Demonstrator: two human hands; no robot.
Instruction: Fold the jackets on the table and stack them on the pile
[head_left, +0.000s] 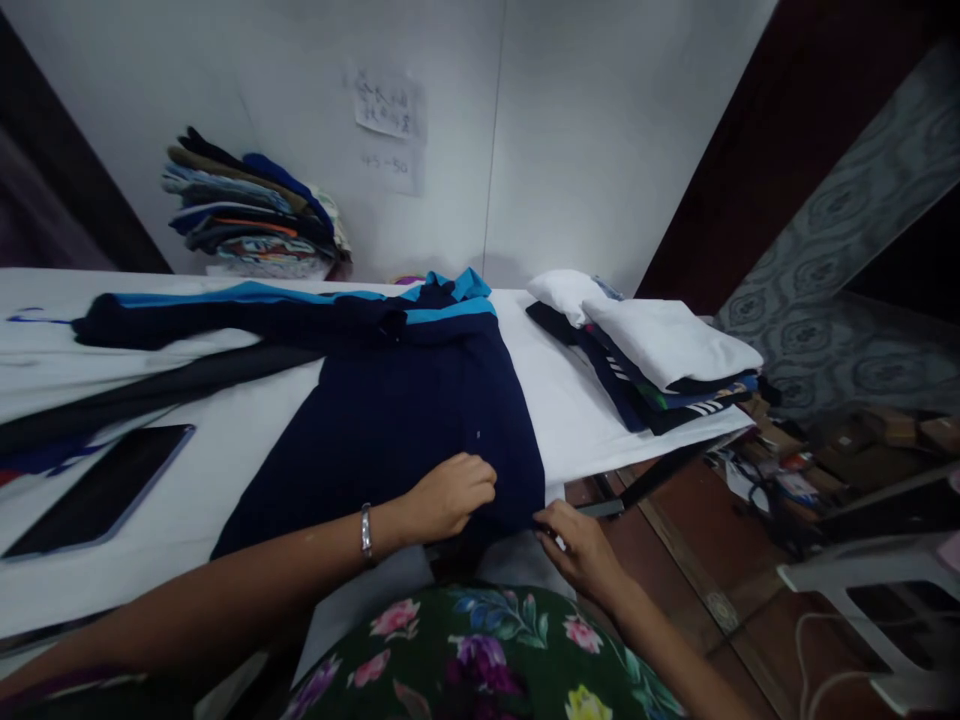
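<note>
A navy long-sleeved shirt (420,420) with a light blue collar and shoulder stripe lies on the white-covered table, its collar toward the wall. One sleeve stretches out to the left. My right hand (581,550) pinches the near right corner of its hem at the table's front edge. Over the lower part of the shirt is my left hand (454,492), fingers curled closed. What it holds, if anything, is hidden under the fingers. A metal bracelet (366,532) circles my left wrist.
Folded clothes (247,205) are piled high against the wall at the back left. Another stack, topped by a white garment (667,335), sits on the right. A dark tablet-like slab (105,485) lies at left. Beyond the table's right end stands a white plastic stool (877,590).
</note>
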